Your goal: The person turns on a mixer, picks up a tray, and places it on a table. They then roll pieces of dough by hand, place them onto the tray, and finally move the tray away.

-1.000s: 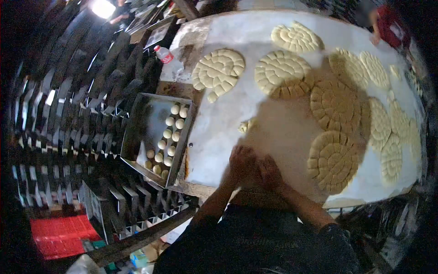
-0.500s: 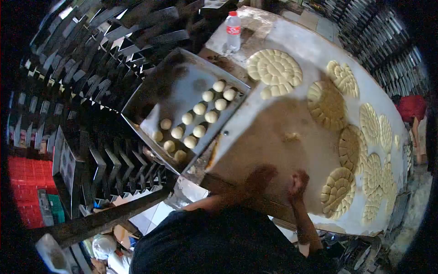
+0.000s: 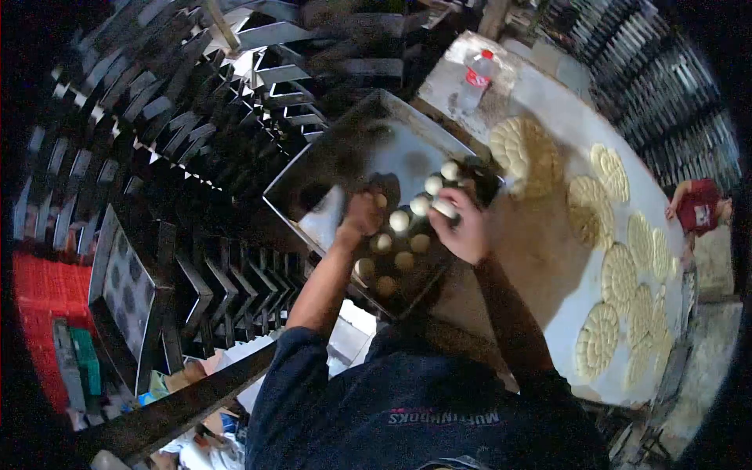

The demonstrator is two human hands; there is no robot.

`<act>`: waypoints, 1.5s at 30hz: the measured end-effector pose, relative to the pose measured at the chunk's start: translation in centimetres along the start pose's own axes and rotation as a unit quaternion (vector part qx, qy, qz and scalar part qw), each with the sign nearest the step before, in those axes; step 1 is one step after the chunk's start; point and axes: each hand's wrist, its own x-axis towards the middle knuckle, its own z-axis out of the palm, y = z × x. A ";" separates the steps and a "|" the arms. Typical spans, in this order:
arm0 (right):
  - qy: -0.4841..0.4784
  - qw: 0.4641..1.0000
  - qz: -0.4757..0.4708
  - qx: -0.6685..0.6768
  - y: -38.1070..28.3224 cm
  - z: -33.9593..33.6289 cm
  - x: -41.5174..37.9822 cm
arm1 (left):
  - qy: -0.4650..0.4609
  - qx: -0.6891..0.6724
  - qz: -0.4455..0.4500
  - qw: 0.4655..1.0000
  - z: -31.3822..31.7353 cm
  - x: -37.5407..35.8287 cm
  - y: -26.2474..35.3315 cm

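Observation:
A metal tray (image 3: 313, 160) with pale round dough balls (image 3: 399, 221) in two rough rows lies below both my hands. My left hand (image 3: 360, 215) is over the tray's left part, fingers curled on a dough ball (image 3: 381, 201) at their tips. On the tray's right side, my right hand (image 3: 466, 231) pinches another dough ball (image 3: 445, 207) between thumb and fingers, close above the row. Its palm hides part of the tray.
A worktable (image 3: 509, 274) adjoins the tray, carrying several scored flat dough rounds (image 3: 597, 341) and a plastic bottle (image 3: 476, 78). Stacked metal trays (image 3: 196, 282) stand to the left, near red crates (image 3: 51, 313). Someone in a red shirt (image 3: 697, 207) is at the far right.
Both hands have moved from the table's front edge to the tray and closed on dough balls. The view has turned left, so tray and table appear shifted right.

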 end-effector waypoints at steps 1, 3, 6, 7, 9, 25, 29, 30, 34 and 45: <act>-0.010 1.000 0.000 -0.009 1.3 2.8 1.9 | -0.039 0.011 0.003 0.999 -0.4 -0.1 0.3; -0.149 0.981 0.050 -0.114 6.6 7.4 3.6 | -0.070 0.023 0.002 0.997 -1.2 -1.0 0.5; -0.132 0.973 -0.060 -0.178 7.5 7.5 2.3 | 0.017 -0.056 0.016 0.998 -1.8 -3.7 0.8; -0.096 0.981 -0.067 -0.151 5.3 5.4 1.4 | 0.016 -0.048 0.020 0.999 -2.5 -4.6 1.9; 0.021 0.988 -0.083 -0.126 5.8 1.0 -1.6 | 0.153 -0.118 -0.074 0.978 -3.5 -6.2 6.9; 0.243 0.883 0.256 -0.311 14.6 -26.7 -39.6 | 0.440 0.310 -0.009 0.843 18.9 24.2 31.7; 0.277 0.890 0.236 -0.274 15.6 -27.4 -39.2 | 0.147 -0.188 0.016 0.971 17.1 25.5 29.3; 0.282 0.891 0.239 -0.263 15.5 -27.5 -38.8 | 0.042 -0.332 0.005 0.942 15.2 25.2 28.9; 0.289 0.868 0.245 -0.321 15.6 -28.0 -37.5 | 0.334 0.154 0.401 0.839 14.6 21.7 27.3; 0.243 0.900 0.296 -0.210 17.0 -23.5 -34.4 | -0.087 -0.736 -0.129 0.659 21.9 -4.0 28.3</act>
